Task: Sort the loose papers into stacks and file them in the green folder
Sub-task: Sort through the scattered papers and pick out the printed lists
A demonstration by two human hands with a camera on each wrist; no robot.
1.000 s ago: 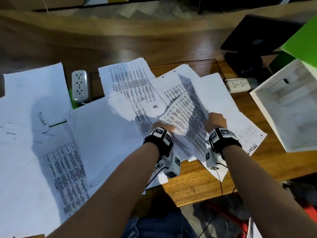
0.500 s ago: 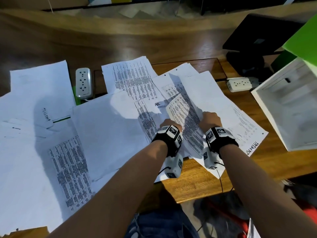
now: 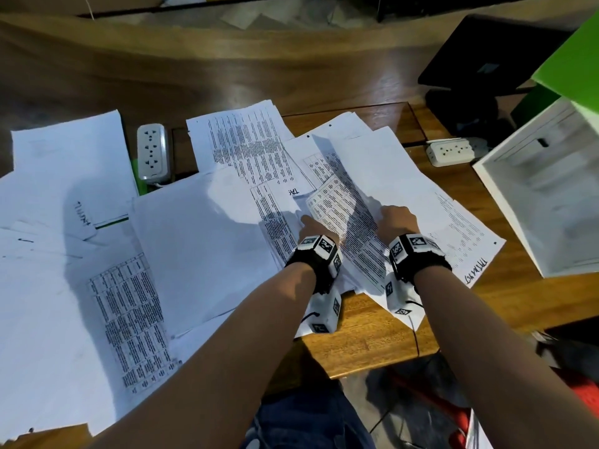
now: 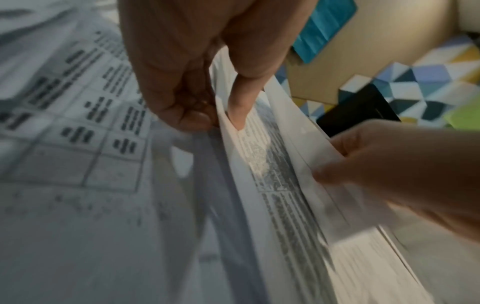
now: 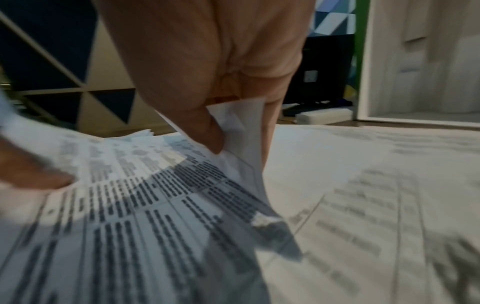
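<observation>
Loose white and printed papers (image 3: 201,241) cover the wooden table (image 3: 366,345). My left hand (image 3: 308,223) and right hand (image 3: 390,215) both hold a sheaf of printed table sheets (image 3: 348,228) right of centre, lifted off the pile. In the left wrist view the left hand (image 4: 221,123) pinches the sheaf's edge (image 4: 272,174) between thumb and fingers. The right wrist view shows the right hand (image 5: 228,131) pinching a sheet's corner (image 5: 241,115). The green folder (image 3: 570,56) stands open at the far right, showing its white inside (image 3: 551,196).
A grey power strip (image 3: 151,155) lies at the back between paper piles, a white one (image 3: 450,151) near the folder. A black device (image 3: 486,59) stands behind. The table's front edge (image 3: 356,372) is just below my wrists.
My hands have come closer together on the printed sheets, and the sheaf between them now looks narrower and more upright. The other piles lie as before.
</observation>
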